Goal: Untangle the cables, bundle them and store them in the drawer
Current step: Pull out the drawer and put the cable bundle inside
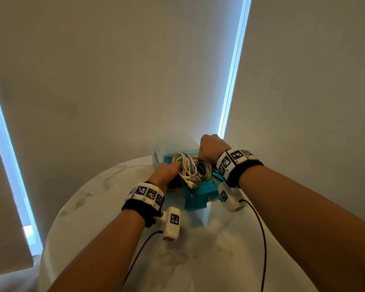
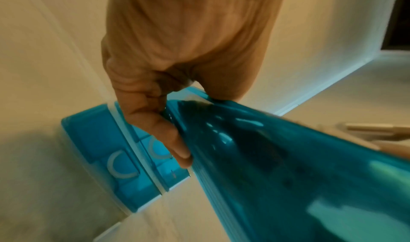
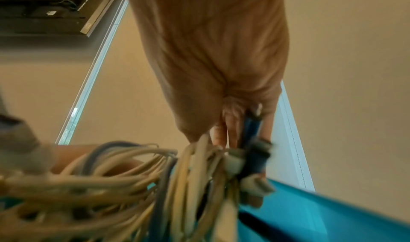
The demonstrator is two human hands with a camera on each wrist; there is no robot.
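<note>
left hand (image 2: 155,81): curled on open drawer (image 2: 288,167) rim
right hand (image 3: 221,61): grips one cable bundle (image 1: 191,168) over it
closed drawers (image 2: 115,149): two
table (image 1: 93,207): one

A round white marble-patterned table (image 1: 105,209) stands close against a pale wall (image 1: 124,70). Behind the table, beige roller blinds (image 1: 303,81) hang closed, with a thin strip of blue-white daylight (image 1: 233,70) showing between wall and blind to the table's far right, and a second bright strip (image 1: 6,148) to its left. In the left wrist view, a white baseboard (image 2: 321,89) runs along the wall's foot beyond the table. In the right wrist view, a dark framed panel (image 3: 44,9) sits high above it, too blurred to identify.
</note>
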